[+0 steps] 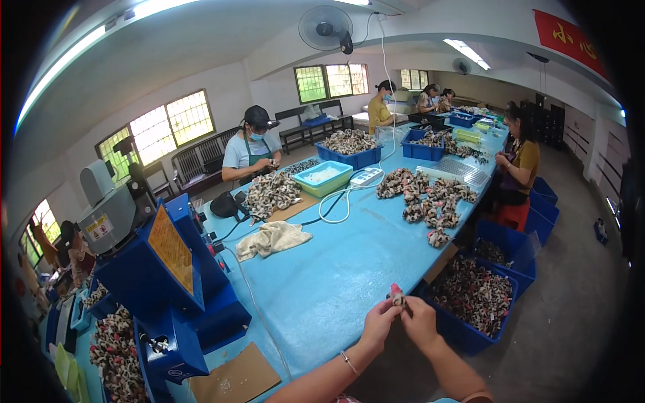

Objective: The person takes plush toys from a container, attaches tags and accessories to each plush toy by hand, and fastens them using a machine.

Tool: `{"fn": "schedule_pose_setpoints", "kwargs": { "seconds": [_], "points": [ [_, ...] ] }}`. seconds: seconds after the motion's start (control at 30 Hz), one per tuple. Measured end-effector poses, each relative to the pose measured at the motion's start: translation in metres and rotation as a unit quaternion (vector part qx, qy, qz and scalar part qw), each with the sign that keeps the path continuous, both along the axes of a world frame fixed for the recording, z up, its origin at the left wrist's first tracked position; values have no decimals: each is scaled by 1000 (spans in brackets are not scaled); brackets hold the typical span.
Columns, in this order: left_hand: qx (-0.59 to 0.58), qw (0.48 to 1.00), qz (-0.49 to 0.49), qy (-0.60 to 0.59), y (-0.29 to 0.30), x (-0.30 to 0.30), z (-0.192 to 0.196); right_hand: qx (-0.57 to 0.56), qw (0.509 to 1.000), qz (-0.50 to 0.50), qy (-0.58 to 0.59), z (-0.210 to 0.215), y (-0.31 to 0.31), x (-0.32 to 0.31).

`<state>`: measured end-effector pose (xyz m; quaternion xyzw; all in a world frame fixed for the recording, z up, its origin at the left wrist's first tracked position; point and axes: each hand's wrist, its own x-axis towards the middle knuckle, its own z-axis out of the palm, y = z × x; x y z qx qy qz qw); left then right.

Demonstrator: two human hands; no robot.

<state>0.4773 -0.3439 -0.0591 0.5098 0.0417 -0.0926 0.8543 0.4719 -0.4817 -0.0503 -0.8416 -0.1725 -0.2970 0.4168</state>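
Observation:
Over the near right edge of the blue table (322, 295), my left hand (380, 324) and my right hand (419, 324) meet, fingertips pinched on one small brown-and-cream plush piece (398, 298) with a pink part sticking up. A bracelet is on my left wrist. To the right, below table height, a blue crate (470, 339) is heaped with similar brown, cream and pink pieces (474, 292). Another pile of plush pieces (437, 201) lies farther up the table near its right edge.
A blue machine (228, 316) stands at left. A crumpled cloth (272, 240), a power strip (366, 177) with cables and a green tub (324, 178) lie on the table. Co-workers sit along both sides, one in a cap (254, 144) and one at right (521, 164).

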Motion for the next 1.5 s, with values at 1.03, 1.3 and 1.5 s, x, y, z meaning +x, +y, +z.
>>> {"fn": "schedule_pose_setpoints", "kwargs": {
  "seconds": [1.03, 1.3, 1.5],
  "points": [
    [767, 597, -7, -235, 29, 48, -24, -440, 862, -252, 15, -46, -67, 345],
    [764, 595, 3, -250, 24, 44, -22, -466, 818, -331, -69, -50, -69, 325],
    [769, 595, 11, -234, 32, 39, -23, -257, 953, -132, -91, -39, 21, 225]
  ]
}}
